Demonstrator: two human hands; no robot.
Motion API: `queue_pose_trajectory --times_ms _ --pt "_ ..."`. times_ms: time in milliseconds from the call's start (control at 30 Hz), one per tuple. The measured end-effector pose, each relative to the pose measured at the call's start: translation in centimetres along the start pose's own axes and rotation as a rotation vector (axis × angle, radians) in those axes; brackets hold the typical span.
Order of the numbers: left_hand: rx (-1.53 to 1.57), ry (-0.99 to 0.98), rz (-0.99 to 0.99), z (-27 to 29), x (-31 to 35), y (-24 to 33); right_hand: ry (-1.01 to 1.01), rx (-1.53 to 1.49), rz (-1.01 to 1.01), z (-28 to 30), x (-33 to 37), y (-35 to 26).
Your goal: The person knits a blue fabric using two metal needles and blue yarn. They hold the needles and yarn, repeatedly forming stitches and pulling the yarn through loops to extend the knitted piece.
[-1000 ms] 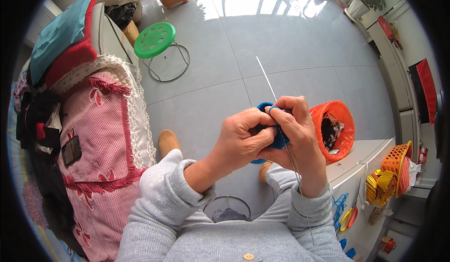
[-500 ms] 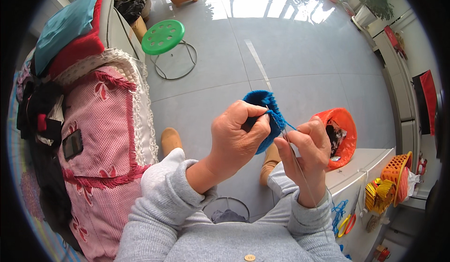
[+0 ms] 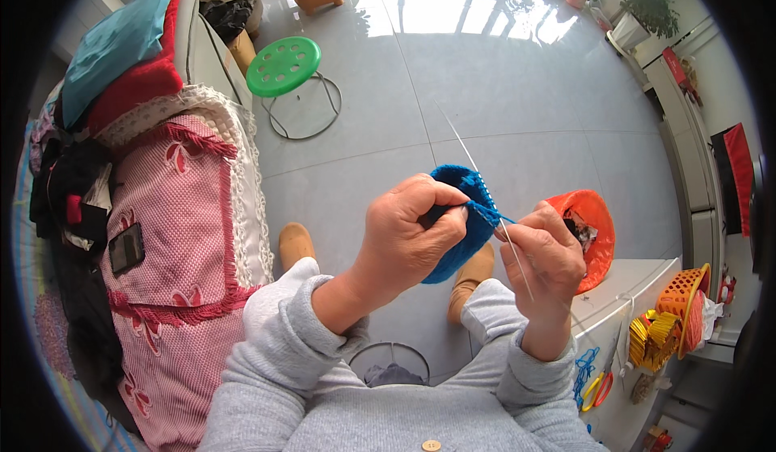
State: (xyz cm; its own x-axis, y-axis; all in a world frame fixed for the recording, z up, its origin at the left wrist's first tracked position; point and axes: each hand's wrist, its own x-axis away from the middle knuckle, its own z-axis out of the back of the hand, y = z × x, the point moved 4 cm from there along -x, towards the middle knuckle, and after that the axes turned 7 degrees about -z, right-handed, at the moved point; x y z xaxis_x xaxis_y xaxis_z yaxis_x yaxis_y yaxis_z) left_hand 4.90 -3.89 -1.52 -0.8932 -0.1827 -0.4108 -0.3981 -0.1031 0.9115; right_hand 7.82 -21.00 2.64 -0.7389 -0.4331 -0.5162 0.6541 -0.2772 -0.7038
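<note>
My left hand (image 3: 411,227) pinches the top edge of a piece of blue knitting (image 3: 449,259) between thumb and forefinger. The knitting hangs below the fingers in front of my knees. A thin metal knitting needle (image 3: 461,141) runs along its right edge through a row of blue stitches, its far end pointing up and away. My right hand (image 3: 546,251) is closed just right of the work, fingertips at a thin needle (image 3: 520,264) that slants down past the palm. Blue yarn (image 3: 507,220) stretches from the knitting to the right fingers. Whether both needle lengths are one piece, I cannot tell.
An orange-red bag (image 3: 600,246) stands beyond my right hand, by a white cabinet top (image 3: 590,318) bearing scissors (image 3: 598,390), blue yarn scraps and an orange basket (image 3: 683,289). Left lies a pink-covered seat (image 3: 174,226) with a phone (image 3: 126,249). A green stool (image 3: 283,65) stands ahead.
The right hand has moved slightly right and down. More of the needle now sticks out beyond the knitting, with its row of stitches in sight. The left hand keeps its pinch.
</note>
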Motion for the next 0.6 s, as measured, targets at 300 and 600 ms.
queue_pose_trajectory --times_ms 300,600 --pt "0.495 -0.275 0.370 0.3 -0.2 -0.3 -0.168 -0.672 -0.461 0.8 0.6 2.2" --pt "0.682 -0.275 0.396 -0.1 0.2 -1.0 -0.200 -0.963 -0.579 0.0 1.1 3.5"
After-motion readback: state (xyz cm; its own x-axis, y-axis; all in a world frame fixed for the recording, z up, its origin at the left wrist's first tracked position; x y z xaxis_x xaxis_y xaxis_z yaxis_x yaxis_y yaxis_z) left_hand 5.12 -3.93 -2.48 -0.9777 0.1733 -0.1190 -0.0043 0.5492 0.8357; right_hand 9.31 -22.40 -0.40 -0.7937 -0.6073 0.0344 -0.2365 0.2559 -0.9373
